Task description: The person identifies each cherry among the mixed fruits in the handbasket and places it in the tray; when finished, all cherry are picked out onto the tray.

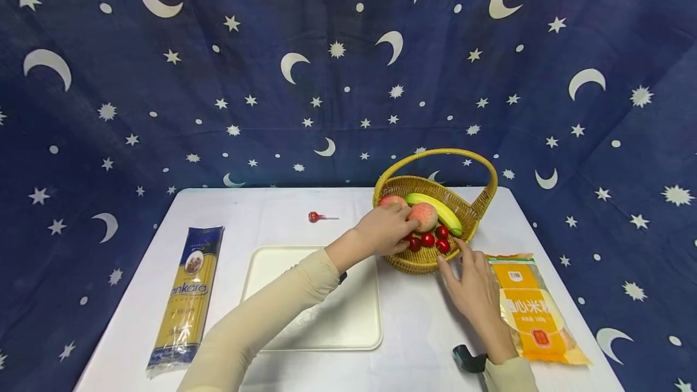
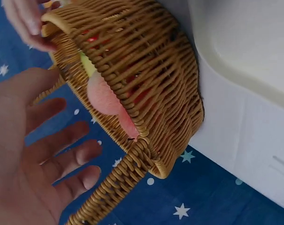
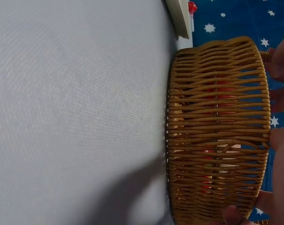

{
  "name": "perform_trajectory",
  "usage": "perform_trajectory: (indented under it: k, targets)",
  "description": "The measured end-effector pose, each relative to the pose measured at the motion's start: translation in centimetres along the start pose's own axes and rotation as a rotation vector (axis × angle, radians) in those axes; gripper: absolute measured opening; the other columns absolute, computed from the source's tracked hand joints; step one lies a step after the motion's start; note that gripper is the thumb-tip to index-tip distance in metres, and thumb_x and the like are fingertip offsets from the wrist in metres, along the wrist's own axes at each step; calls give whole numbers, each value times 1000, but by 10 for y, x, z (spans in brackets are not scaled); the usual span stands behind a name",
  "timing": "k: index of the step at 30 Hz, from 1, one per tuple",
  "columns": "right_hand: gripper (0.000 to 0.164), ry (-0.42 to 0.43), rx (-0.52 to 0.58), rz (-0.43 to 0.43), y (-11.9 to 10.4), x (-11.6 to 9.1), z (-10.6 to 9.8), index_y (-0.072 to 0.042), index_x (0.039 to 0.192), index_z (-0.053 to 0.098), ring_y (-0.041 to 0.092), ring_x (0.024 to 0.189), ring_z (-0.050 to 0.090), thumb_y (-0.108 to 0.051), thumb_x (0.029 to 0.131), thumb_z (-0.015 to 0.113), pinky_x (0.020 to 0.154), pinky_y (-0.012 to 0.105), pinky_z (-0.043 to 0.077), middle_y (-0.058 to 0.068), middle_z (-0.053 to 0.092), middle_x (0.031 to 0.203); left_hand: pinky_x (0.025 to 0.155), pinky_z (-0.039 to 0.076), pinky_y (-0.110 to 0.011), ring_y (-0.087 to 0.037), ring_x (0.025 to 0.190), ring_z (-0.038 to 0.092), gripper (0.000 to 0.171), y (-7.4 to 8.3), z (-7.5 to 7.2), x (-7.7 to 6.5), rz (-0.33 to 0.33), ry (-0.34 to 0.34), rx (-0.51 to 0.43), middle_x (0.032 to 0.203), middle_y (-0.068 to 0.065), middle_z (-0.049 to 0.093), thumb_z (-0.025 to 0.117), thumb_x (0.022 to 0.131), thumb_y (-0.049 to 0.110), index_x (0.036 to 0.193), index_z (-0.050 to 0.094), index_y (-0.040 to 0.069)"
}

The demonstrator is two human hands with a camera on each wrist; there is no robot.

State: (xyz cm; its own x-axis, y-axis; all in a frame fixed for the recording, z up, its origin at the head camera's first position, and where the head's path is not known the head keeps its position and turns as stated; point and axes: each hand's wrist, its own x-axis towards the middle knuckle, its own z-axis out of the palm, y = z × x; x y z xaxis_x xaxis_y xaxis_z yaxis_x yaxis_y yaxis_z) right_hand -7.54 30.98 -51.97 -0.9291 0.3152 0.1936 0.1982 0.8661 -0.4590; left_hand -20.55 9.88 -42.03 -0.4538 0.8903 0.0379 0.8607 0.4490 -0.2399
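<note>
A wicker basket (image 1: 416,266) with a tall handle stands at the back right of the table. It contains two peaches (image 1: 423,216), a banana (image 1: 448,218) and several cherries (image 1: 428,239). My left hand (image 1: 383,228) reaches over the basket's left side. In the left wrist view its fingers (image 2: 69,159) are spread beside the rim and hold nothing. At the front right, my right hand (image 1: 475,286) holds the basket's rim lightly, thumb outside and fingers over the edge. The right wrist view shows its thumb tip (image 3: 232,214) against the woven wall.
A cream tray (image 1: 327,346) lies at the middle front, partly under my left forearm. Behind it is a red lollipop (image 1: 314,216). A pasta packet (image 1: 187,295) lies at the left, and an orange-and-yellow food bag (image 1: 536,313) at the right. A starry curtain (image 1: 348,107) hangs behind.
</note>
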Motion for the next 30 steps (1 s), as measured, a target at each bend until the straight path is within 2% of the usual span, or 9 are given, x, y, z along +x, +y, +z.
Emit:
perform_trajectory:
  k: [3, 6, 11, 14, 16, 20, 22, 25, 30]
  targets:
    - [71, -5, -4, 9, 0, 0, -1, -12, 158, 46, 36, 96, 56, -56, 104, 59, 73, 44, 39, 18, 58, 115, 93, 60, -32, -16, 110, 72, 36, 0, -1, 11, 6, -90, 71, 125, 2, 71, 68, 102, 46, 130, 70, 25]
    - [70, 2, -4, 13, 1, 0, 0, -13, 158, 47, 36, 96, 56, -55, 103, 61, 73, 43, 39, 18, 58, 115, 91, 61, -31, -15, 110, 73, 33, 0, -2, 23, 0, -197, 84, 126, 3, 73, 68, 102, 44, 128, 72, 25]
    - [69, 3, 6, 18, 2, 1, 0, -15, 158, 48, 37, 98, 57, -53, 103, 63, 75, 44, 39, 19, 59, 115, 94, 61, -33, -14, 109, 74, 27, -4, -2, 43, -12, -340, 15, 121, 5, 77, 70, 100, 35, 125, 73, 25]
    - [69, -9, 7, 22, 2, 1, 0, -15, 158, 47, 40, 102, 58, -54, 103, 62, 76, 48, 41, 20, 58, 118, 91, 60, -33, -12, 102, 72, 14, -8, -1, 52, -26, -409, -52, 116, 6, 77, 69, 99, 27, 113, 73, 24]
    - [70, -18, 6, 23, 1, 1, -1, -15, 159, 46, 41, 105, 59, -54, 103, 62, 78, 50, 42, 21, 58, 121, 85, 59, -32, -11, 94, 67, 4, -9, 0, 56, -38, -443, -91, 112, 7, 77, 69, 98, 23, 101, 72, 24]
    - [71, -29, 8, 30, -1, 2, -1, -16, 160, 45, 40, 103, 58, -54, 103, 62, 77, 49, 42, 20, 58, 122, 74, 52, -29, -11, 82, 55, 11, -9, 1, 62, -43, -484, -119, 102, 7, 72, 69, 99, 19, 89, 66, 23]
    - [71, -30, 6, 31, -1, 3, -1, -16, 160, 45, 39, 101, 57, -54, 103, 62, 76, 47, 42, 20, 57, 120, 73, 51, -30, -12, 81, 53, 9, -8, 1, 64, -46, -495, -117, 101, 7, 70, 69, 99, 19, 90, 67, 23]
    - [70, -27, 4, 29, 0, 2, -1, -15, 159, 46, 38, 100, 57, -53, 103, 62, 74, 45, 43, 20, 57, 119, 78, 55, -30, -12, 83, 54, 5, -5, 2, 65, -63, -513, -105, 106, 6, 69, 68, 99, 19, 100, 71, 22]
    - [71, -25, 10, 30, 1, 1, 0, -15, 159, 46, 38, 103, 58, -54, 103, 62, 75, 46, 45, 20, 57, 120, 90, 59, -33, -12, 91, 56, 16, -1, 4, 66, -81, -552, -97, 117, 5, 71, 65, 101, 18, 115, 72, 20]
